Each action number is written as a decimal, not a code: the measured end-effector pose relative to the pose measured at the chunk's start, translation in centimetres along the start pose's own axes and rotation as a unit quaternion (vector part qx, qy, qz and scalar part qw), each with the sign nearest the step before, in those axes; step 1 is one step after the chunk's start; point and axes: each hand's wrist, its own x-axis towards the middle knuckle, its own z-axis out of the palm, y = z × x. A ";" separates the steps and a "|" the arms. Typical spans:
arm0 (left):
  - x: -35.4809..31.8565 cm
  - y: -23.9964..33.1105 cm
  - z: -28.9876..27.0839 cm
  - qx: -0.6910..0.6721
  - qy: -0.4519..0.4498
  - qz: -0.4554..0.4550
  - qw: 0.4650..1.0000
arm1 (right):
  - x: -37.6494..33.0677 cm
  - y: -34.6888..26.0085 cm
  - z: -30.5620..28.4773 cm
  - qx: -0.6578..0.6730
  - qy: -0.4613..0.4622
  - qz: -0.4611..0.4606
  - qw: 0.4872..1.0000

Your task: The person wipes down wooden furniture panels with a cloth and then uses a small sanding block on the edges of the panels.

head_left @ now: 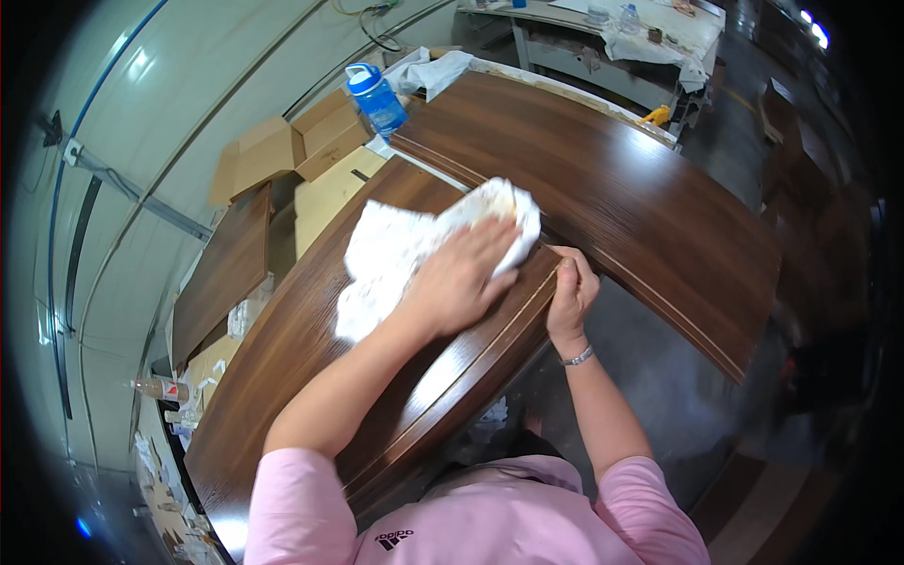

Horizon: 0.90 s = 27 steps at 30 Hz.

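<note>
My left hand presses down on a crumpled white cloth, its fingers laid over the bunched part and slightly blurred. The cloth lies on a long dark brown wood-grain panel that slants across the view from lower left to upper right. At that panel's right end, my right hand grips the edge, thumb on top and the other fingers partly hidden. Another dark brown panel lies at an angle just beyond, its grooved edge toward me.
An open cardboard box and a blue water bottle stand beyond the panels at left. A brown board leans nearby. Farther back is a cluttered worktable. A yellow tool rests by the far panel's edge.
</note>
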 end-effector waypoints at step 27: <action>1.0 -14.3 -2.2 0.107 0.040 -0.109 0.987 | -0.1 -0.3 0.9 0.013 -0.007 -0.009 1.000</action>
